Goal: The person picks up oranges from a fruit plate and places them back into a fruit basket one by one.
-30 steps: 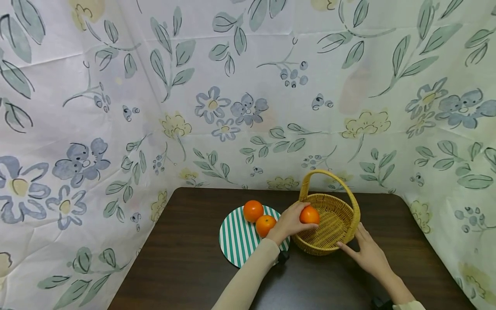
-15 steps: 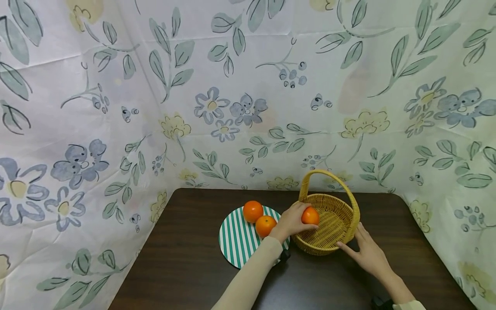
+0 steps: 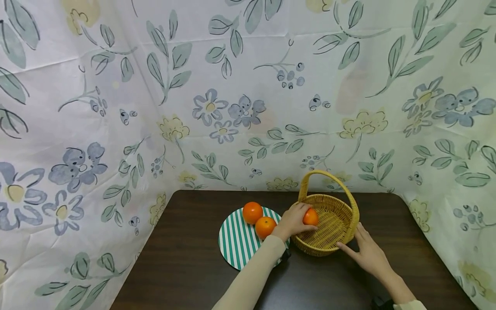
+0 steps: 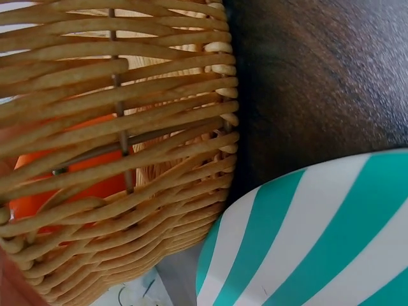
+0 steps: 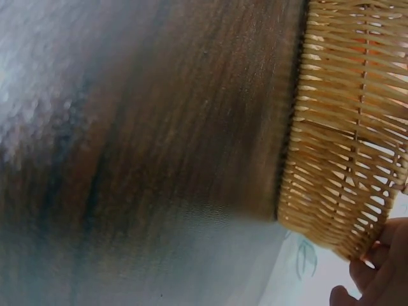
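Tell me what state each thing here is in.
Basket: on table, handle up.
Held orange: inside basket; bottom contact hidden.
Two oranges: resting on plate.
Plate: flat on table.
Left fingers: gripping the held orange.
Right fingers: touching basket.
Cloth: hanging, creased.

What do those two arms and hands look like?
The left sleeve is plain, pale cream and long; only a matching edge of the right sleeve shows. The left hand and right hand are gloveless. A small black piece shows beside each sleeve.
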`<state>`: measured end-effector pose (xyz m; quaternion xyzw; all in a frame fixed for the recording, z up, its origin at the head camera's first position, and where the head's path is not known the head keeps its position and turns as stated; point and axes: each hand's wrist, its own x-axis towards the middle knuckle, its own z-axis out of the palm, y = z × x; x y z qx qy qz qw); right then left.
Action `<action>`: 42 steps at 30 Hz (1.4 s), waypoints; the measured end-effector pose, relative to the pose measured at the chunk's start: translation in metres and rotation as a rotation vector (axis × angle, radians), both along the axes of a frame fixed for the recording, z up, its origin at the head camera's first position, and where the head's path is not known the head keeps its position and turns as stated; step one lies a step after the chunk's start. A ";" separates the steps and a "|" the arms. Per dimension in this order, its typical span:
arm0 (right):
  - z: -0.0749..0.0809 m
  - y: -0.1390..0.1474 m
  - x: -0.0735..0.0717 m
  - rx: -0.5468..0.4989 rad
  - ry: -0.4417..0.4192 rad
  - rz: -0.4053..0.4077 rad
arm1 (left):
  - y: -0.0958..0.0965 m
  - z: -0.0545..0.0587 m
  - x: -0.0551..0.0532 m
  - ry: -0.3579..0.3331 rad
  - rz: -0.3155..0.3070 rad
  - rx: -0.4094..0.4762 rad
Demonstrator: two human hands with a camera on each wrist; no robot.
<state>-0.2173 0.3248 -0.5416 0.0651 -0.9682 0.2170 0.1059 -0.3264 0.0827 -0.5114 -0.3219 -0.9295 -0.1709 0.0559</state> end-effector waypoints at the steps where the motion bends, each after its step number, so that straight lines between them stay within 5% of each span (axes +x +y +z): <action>1: 0.000 0.000 0.000 0.000 0.000 0.001 | 0.000 0.000 0.000 0.007 -0.002 -0.010; 16: -0.001 -0.001 0.001 -0.019 0.000 0.003 | -0.002 0.000 0.003 0.031 -0.003 0.027; 42: -0.003 0.001 0.001 -0.030 0.017 0.008 | -0.027 0.023 0.021 0.030 -0.002 0.122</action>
